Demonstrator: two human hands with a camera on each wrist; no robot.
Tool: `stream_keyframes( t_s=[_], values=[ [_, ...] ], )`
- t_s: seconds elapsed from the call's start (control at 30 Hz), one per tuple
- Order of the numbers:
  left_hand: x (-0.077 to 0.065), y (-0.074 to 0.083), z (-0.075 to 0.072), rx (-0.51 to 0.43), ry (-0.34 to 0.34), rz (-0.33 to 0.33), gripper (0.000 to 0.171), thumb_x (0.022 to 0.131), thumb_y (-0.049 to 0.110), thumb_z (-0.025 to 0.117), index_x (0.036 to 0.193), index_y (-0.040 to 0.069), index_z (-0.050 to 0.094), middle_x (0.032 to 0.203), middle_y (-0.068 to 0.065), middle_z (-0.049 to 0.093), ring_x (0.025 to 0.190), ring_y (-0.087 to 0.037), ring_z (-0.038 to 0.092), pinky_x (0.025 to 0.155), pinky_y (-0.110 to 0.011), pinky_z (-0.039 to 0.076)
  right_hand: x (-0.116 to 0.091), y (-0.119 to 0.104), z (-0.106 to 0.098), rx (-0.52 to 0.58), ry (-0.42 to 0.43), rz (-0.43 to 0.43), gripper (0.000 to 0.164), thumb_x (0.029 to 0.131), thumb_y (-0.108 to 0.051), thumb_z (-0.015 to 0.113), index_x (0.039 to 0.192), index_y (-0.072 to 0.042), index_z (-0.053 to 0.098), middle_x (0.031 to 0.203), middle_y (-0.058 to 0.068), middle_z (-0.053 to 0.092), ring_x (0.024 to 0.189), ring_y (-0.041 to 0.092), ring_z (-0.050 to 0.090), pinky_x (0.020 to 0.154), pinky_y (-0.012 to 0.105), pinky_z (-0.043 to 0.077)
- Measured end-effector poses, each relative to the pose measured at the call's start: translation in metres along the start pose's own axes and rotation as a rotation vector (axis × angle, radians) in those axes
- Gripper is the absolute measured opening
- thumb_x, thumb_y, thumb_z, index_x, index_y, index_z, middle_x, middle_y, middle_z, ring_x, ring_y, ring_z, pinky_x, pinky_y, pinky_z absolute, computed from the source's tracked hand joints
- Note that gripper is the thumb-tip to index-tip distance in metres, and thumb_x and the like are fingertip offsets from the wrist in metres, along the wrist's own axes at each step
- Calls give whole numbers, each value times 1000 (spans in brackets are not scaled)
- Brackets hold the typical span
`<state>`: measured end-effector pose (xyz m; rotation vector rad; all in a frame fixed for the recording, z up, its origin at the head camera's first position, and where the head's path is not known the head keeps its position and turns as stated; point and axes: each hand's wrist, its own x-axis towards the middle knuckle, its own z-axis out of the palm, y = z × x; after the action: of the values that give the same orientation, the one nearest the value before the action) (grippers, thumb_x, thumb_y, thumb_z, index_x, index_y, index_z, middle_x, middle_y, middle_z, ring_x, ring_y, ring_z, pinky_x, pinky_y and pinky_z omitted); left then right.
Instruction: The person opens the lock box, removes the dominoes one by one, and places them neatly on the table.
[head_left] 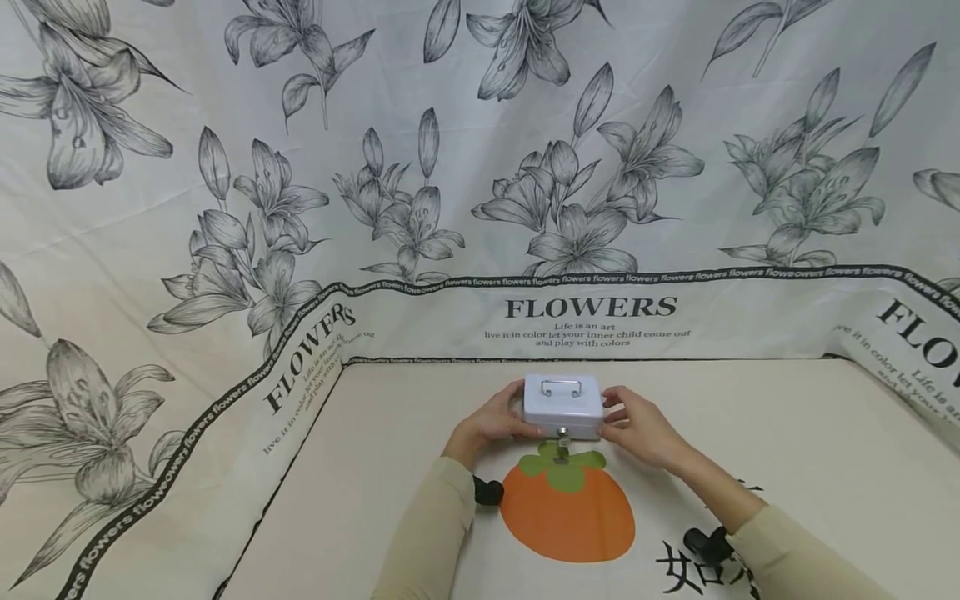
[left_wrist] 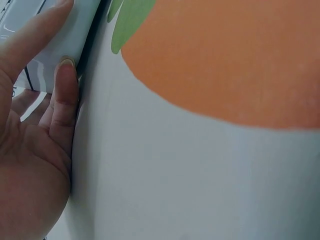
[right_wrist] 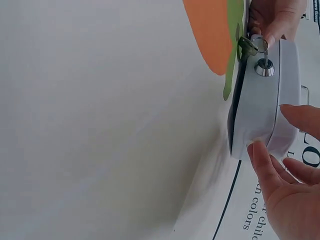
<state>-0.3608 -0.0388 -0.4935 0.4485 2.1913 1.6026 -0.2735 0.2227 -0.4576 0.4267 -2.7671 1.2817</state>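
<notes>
A small white cash box (head_left: 562, 407) with a wire carry handle (head_left: 561, 388) on its lid is near the back of the table. Its lid is closed. In the front lock (right_wrist: 264, 67) sits a key, with more keys (right_wrist: 247, 47) hanging from its ring. My left hand (head_left: 497, 415) holds the box's left end, fingers curled round the side and one digit at the front lower edge. At the opposite end my right hand (head_left: 641, 427) grips the box, fingertips on its front and lid edge in the right wrist view.
The pale tablecloth (head_left: 360, 467) bears an orange persimmon print (head_left: 567, 517) just in front of the box, with black characters (head_left: 682, 568) at the right. Behind rises a flower-printed curtain (head_left: 420, 325), which also runs along both sides.
</notes>
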Motion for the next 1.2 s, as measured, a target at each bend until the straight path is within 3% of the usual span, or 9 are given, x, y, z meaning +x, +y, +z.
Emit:
stream_keyframes(
  t_s=[0.1,0.23,0.37,0.5,0.6,0.73,0.97,1.2],
  values=[
    [0,1,1,26,11,6,105,71,5,92,159,12,34,161,-13,37,110,-24,53,94,-36,49,4,2,-1,1,-9,-3,58,89,-4,74,136,12,46,132,34,55,111,45,65,86,48,59],
    [-1,1,2,28,23,13,104,70,3,92,158,12,36,161,-12,38,130,-27,43,114,-45,35,10,4,-1,4,-30,5,65,88,-4,75,142,12,43,140,35,50,113,45,64,87,46,59],
    [-1,1,4,16,37,3,105,70,1,91,158,13,36,161,-12,38,124,-30,47,113,-48,37,15,6,-1,21,-49,16,73,86,-3,76,147,11,38,145,35,45,114,45,63,86,45,59],
    [1,1,4,16,47,-4,107,69,0,91,159,15,35,162,-11,37,128,-31,46,116,-49,33,18,9,-2,53,-84,33,80,86,-3,77,151,11,32,151,37,38,117,47,62,86,42,60],
    [1,-1,4,8,47,2,106,68,-1,91,158,16,37,162,-9,38,144,-31,34,122,-53,20,21,10,-4,83,-119,42,86,86,-4,78,154,10,27,152,38,34,118,48,61,87,42,60],
    [2,-1,4,-15,37,4,106,68,-3,91,158,18,38,162,-8,39,152,-34,23,124,-57,10,26,13,-7,120,-173,44,94,86,-9,79,157,8,21,152,38,35,121,49,59,90,45,58],
    [1,1,4,15,27,-4,109,69,1,92,160,18,35,163,-8,37,152,-34,24,124,-56,12,34,21,-11,129,-238,78,103,85,-23,82,161,-1,16,153,32,40,129,49,53,98,56,52],
    [1,2,3,4,26,-6,109,68,-1,92,159,19,36,163,-9,37,151,-34,25,124,-56,13,41,29,-12,151,-237,69,99,82,-25,86,158,-6,26,154,27,42,131,50,51,98,58,51]
  ],
)
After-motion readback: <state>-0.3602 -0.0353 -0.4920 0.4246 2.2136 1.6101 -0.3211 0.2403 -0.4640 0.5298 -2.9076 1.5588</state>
